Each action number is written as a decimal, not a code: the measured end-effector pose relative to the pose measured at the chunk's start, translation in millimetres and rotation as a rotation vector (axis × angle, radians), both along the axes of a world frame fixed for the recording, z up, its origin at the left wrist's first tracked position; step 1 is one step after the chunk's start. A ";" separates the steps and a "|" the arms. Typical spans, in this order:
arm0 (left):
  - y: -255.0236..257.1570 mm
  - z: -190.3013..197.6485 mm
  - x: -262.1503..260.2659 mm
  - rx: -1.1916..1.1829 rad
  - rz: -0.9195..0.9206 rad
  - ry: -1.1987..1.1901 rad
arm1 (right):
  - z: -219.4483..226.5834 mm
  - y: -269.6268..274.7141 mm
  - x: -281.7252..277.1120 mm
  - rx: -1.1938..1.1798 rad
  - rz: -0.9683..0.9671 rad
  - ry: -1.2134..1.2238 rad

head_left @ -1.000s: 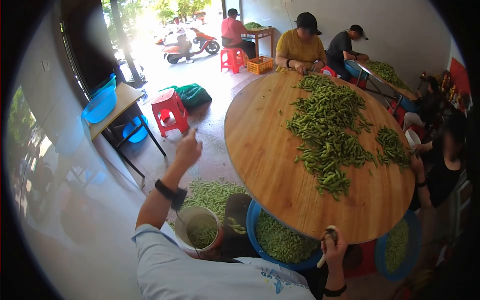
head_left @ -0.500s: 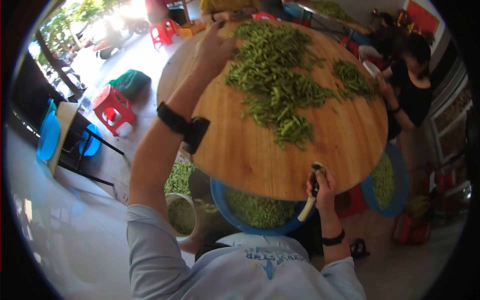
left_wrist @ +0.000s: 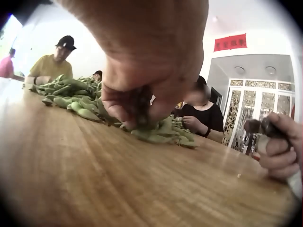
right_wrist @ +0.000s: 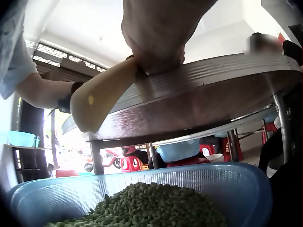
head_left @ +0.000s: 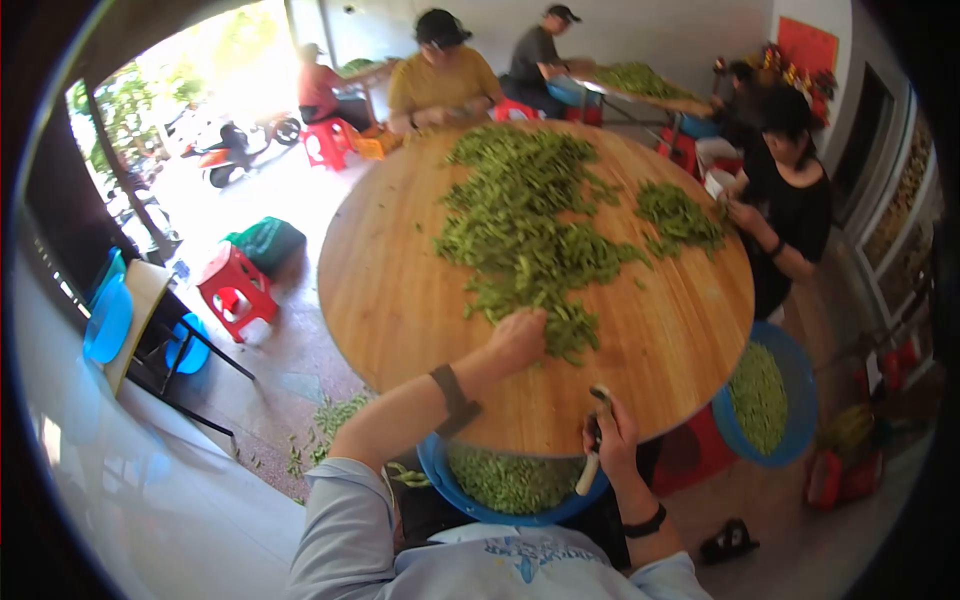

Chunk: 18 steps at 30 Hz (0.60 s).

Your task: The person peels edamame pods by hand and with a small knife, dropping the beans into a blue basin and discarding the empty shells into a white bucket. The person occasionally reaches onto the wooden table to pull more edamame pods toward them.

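Observation:
Green soybean pods (head_left: pixel 530 220) lie heaped on the round wooden table (head_left: pixel 390 300). At the near end of the heap my left hand (head_left: pixel 518 338) curls down onto pods, its fingers and thumb closing on them in the left wrist view; a dark patch shows at the fingertips. By the near table edge my right hand (head_left: pixel 618 435) grips a tool with a pale, curved handle (right_wrist: pixel 102 97) pointing down and a dark upper part. Beneath that edge, a blue basin (right_wrist: pixel 258 189) holds shelled green beans (right_wrist: pixel 156 205).
A person in black (head_left: pixel 800 205) sits at the right by a smaller pod heap (head_left: pixel 680 215); one in yellow (head_left: pixel 440 85) sits across. Another blue basin (head_left: pixel 812 410) stands on the floor at right. Red stool (head_left: pixel 235 285) and green bag (head_left: pixel 270 245) are left.
My left hand swung from beyond the table's left side over the far side of the tabletop, then down to the heap's near end. My right hand keeps holding the tool. The view has shifted.

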State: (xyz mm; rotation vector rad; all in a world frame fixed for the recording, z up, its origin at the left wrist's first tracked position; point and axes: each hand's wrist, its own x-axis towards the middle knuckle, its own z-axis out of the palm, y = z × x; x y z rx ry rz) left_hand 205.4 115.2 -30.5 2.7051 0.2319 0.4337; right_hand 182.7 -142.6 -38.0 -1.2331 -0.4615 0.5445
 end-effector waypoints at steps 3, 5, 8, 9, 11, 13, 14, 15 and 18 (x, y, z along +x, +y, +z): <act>9.2 12.6 -19.1 -0.049 -0.033 0.045 | 2.4 -0.8 -2.2 0.047 0.022 -0.054; 18.1 20.0 -33.5 -0.013 -0.112 0.132 | 0.4 -3.4 -7.0 0.050 0.022 -0.064; 20.1 20.4 -67.2 0.212 -0.090 -0.316 | 9.8 -0.8 -7.4 0.055 0.016 -0.061; 17.9 24.3 -74.9 0.203 -0.102 -0.313 | 11.5 -0.4 -8.3 0.036 0.011 -0.035; 10.6 36.6 -91.4 -0.273 -0.016 -0.086 | 8.9 -1.4 -7.5 0.011 -0.001 0.002; -3.7 39.4 -111.2 -0.593 -0.054 -0.088 | 4.7 -3.0 -8.1 0.050 0.079 0.014; -12.6 41.5 -121.2 -0.909 -0.082 -0.094 | 4.5 -3.6 -12.5 0.040 0.069 0.031; -22.2 48.8 -129.9 -0.922 -0.086 -0.070 | 7.8 -1.6 -19.8 0.017 0.129 0.111; -45.4 55.2 -141.9 -1.146 -0.145 0.012 | 9.3 6.6 -35.1 -0.048 0.207 0.265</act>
